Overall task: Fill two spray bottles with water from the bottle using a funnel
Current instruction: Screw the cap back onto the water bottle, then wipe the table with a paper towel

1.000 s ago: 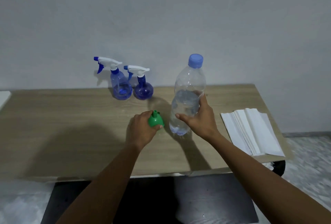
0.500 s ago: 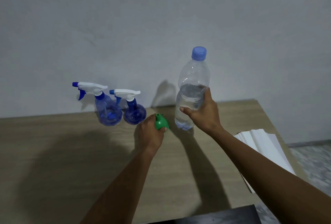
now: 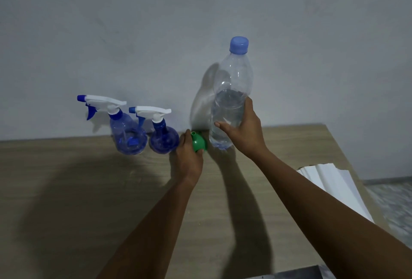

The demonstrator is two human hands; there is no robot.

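A pale wood-grain table (image 3: 66, 189) fills the lower part of the view and runs back to a plain grey-white wall (image 3: 156, 22). Broad soft shadows of the person and both forearms lie across the tabletop.

Well to the left of the water bottle (image 3: 231, 109), at the back of the table near the wall, stands the larger spray bottle (image 3: 127, 138), clear blue with a white trigger head and a blue nozzle tip pointing left. The smaller spray bottle (image 3: 163, 142) is just beside it, on the side nearer the water bottle, with both trigger heads in place.

Just left of the water bottle's base, the left hand (image 3: 189, 160) curls its thumb and fingers round a small green funnel (image 3: 198, 142), spout upward. Whether the funnel touches the table cannot be told.

The water bottle is clear plastic, upright and roughly half full, and its blue cap (image 3: 239, 47) is on. The right hand (image 3: 245, 131) grips its lower body from the right, thumb across the front. It is unclear whether the base rests on the table. The bottle's shadow falls on the wall to its left.

Well to the right of the water bottle, at the table's right edge, lies a stack of white paper towels (image 3: 334, 185). Beyond that edge a mottled grey floor (image 3: 392, 200) shows
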